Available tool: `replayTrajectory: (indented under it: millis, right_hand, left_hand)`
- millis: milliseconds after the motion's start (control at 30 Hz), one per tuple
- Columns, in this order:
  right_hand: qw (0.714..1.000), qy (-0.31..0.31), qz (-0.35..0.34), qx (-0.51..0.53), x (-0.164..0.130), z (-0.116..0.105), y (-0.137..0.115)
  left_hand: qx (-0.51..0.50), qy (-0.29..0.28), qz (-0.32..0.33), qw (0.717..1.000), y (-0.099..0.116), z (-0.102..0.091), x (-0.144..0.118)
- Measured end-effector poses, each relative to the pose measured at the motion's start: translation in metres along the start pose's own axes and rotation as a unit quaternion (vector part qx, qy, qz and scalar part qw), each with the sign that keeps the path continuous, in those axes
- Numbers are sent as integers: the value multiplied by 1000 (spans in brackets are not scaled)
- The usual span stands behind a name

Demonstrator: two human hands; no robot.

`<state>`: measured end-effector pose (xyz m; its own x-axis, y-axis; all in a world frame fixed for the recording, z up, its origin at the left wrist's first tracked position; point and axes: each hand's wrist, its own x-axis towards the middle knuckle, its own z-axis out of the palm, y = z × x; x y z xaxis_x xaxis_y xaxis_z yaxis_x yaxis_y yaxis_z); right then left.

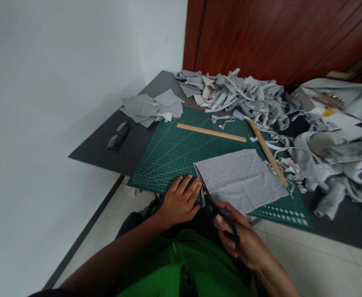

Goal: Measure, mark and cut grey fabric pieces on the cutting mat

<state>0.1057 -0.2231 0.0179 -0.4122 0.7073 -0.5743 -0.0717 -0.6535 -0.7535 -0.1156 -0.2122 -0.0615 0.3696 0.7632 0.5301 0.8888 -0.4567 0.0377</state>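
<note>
My right hand [235, 231] is closed around the handles of black scissors [210, 201]. Their blades lie along the left edge of a light grey piece of fabric [241, 175], pointing away from me. A narrow strip of cloth hangs beside the blades at the mat's front edge. My left hand [182, 202] lies flat, fingers stretched out, just left of the blades at the front edge of the green cutting mat [162, 165]. Whether its fingertips touch the fabric strip I cannot tell.
Two wooden rulers, one across the mat [212, 132] and one slanting at right [269, 152], lie beyond the fabric. Glasses [119, 135] rest at left on the dark table [97, 154]. Flat grey pieces [144, 108], a scrap heap [245, 95] and a white box [338, 119] stand behind.
</note>
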Motion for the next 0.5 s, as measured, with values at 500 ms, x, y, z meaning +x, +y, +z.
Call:
replayTrajectory:
  millis: [500]
  right_hand:
    - [1000, 0, -7, 18, 12, 5, -8]
  left_hand:
    - [5, 16, 3, 1000, -1, 0, -1]
